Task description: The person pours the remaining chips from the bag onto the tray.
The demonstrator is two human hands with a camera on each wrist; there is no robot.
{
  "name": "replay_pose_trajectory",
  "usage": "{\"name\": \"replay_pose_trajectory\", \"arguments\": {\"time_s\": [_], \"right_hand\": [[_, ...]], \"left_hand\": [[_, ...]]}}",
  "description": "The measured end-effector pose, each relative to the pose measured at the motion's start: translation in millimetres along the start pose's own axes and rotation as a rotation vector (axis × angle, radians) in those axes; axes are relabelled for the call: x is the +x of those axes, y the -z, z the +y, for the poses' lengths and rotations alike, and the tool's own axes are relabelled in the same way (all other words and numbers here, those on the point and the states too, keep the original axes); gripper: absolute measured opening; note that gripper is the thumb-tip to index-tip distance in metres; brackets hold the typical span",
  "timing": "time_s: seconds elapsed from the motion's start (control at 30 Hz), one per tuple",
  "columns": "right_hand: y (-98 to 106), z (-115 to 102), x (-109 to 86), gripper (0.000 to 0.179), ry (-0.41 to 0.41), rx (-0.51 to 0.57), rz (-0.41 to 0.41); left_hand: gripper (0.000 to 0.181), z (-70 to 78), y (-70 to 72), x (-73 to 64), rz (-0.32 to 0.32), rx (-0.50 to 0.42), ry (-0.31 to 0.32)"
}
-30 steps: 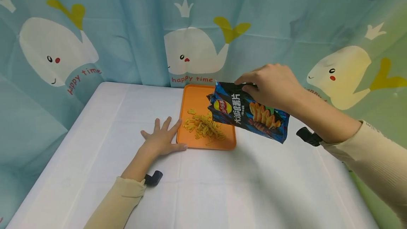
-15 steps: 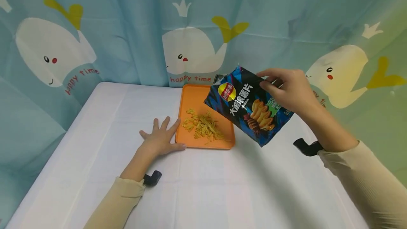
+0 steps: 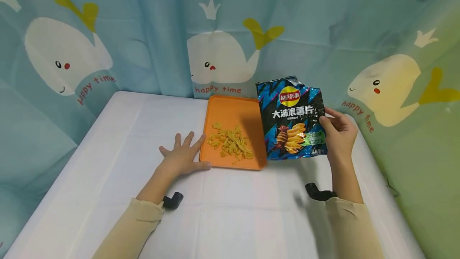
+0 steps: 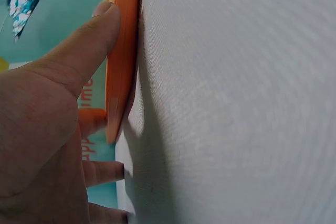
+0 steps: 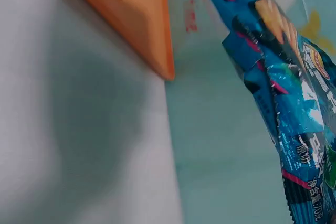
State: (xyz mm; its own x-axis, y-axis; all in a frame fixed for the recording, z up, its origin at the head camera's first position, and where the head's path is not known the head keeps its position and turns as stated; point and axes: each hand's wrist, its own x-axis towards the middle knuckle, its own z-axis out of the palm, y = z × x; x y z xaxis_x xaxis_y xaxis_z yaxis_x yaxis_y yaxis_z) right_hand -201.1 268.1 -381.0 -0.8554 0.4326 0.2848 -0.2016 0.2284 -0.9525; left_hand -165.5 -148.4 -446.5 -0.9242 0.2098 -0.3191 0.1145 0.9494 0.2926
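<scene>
A dark blue chip bag (image 3: pixel 292 123) stands upright just right of the orange tray (image 3: pixel 230 109), its torn top up. My right hand (image 3: pixel 336 133) grips the bag's right edge, thumb on its front. The bag (image 5: pixel 286 93) fills the right side of the right wrist view, with the tray's corner (image 5: pixel 149 35) beside it. A heap of yellow chips (image 3: pixel 231 144) lies in the tray's near half. My left hand (image 3: pixel 183 156) lies flat on the white table, fingers spread, thumb and forefinger against the tray's near left corner (image 4: pixel 122 61).
The white-clothed table (image 3: pixel 118 139) is enclosed by a blue whale-print curtain (image 3: pixel 143 31) at the back and both sides. Bare cloth stretches left of the tray and along the front edge.
My right hand has swung the bag from tilted over the tray to upright and carried it down and right, beside the tray. The left hand has stayed put.
</scene>
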Motion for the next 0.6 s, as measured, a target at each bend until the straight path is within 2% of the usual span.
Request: {"name": "replay_pose_trajectory", "arguments": {"time_s": [0.07,0.13,0.27,0.43,0.6], "right_hand": [[9,13,-0.3,0.028,-0.122,0.068,0.071],[18,26,-1.3,0.029,-0.228,0.092,0.132],[32,49,-8.1,0.031,-0.359,0.100,0.200],[39,68,-22.4,0.033,-0.414,-0.034,0.158],[40,77,-30.0,0.034,-0.403,-0.160,0.084]], "left_hand": [[0.104,1.8,-0.7,1.1,-0.004,0.004,-0.005],[0.104,2.9,-1.8,2.2,-0.006,0.008,-0.012],[0.104,2.3,-4.9,2.6,-0.004,0.005,-0.021],[0.104,-1.7,-10.8,-5.5,-0.001,-0.008,-0.017],[0.103,-5.5,-16.1,-15.0,-0.008,-0.019,-0.019]]}}
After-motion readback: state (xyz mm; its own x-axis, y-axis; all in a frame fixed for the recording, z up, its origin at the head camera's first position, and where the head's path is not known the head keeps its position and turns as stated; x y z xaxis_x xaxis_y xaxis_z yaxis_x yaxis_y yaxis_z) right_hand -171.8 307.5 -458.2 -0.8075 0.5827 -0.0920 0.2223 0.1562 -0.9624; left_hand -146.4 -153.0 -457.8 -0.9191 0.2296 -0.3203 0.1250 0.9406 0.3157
